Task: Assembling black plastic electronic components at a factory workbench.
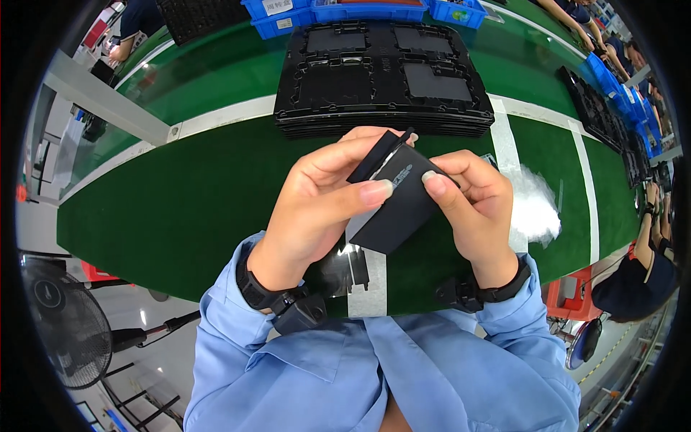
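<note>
Above the near side of the green bench, both hands hold a flat black battery (399,205), tilted, with small pale print on its upper face. My left hand (317,194) is closed round its left side, the thumb lying near the print. A narrow black strip (372,156) runs along that side, with a thin whitish line between it and the face; whether it is joined on is hard to tell. My right hand (479,205) pinches the upper right edge, thumb on the face, other fingers partly hidden behind. A small black tab (409,135) sticks up at the top.
Beyond my hands stands a stack of black moulded trays (389,83), with blue bins (367,10) behind. Crumpled clear film (536,209) lies to the right. Below the battery lies a small black piece (358,268). A fan (65,317) stands left; a person (633,277) sits right.
</note>
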Tool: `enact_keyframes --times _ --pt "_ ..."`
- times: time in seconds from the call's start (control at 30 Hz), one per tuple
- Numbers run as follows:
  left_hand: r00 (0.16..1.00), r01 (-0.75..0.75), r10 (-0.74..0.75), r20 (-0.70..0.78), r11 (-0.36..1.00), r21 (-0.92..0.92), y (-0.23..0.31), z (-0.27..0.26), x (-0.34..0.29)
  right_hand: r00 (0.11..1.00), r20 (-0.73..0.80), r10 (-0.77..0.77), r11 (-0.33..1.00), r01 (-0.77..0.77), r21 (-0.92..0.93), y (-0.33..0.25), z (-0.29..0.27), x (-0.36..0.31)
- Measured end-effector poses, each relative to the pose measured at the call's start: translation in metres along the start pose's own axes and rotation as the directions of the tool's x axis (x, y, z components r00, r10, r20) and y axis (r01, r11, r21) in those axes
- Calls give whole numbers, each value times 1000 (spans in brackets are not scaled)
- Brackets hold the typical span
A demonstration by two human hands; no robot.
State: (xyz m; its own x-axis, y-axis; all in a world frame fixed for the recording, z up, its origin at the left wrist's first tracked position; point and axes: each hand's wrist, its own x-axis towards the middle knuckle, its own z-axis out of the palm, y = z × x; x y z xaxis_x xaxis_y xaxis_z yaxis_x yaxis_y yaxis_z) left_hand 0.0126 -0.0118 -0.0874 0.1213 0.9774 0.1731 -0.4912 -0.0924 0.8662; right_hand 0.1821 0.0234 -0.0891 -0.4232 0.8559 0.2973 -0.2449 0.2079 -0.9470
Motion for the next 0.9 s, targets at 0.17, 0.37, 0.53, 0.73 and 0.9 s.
enact_keyframes --times 0.17,0.37,0.53,0.73,0.9 --pt "998 -30 35 56 995 -91 -10 -1 -1 989 61 137 957 -148 249 6 -4 2" --pt "989 -39 50 137 996 -82 -12 -3 -1 968 95 232 887 -251 389 10 -5 2" --pt "998 -41 37 44 995 91 -13 1 -1 949 149 279 829 -317 460 16 -4 2" --pt "994 -108 105 40 991 76 -17 4 1 910 263 320 727 -414 548 16 0 -2" --pt "967 -154 142 213 987 42 -9 10 -3 910 295 290 729 -410 548 12 2 -1"
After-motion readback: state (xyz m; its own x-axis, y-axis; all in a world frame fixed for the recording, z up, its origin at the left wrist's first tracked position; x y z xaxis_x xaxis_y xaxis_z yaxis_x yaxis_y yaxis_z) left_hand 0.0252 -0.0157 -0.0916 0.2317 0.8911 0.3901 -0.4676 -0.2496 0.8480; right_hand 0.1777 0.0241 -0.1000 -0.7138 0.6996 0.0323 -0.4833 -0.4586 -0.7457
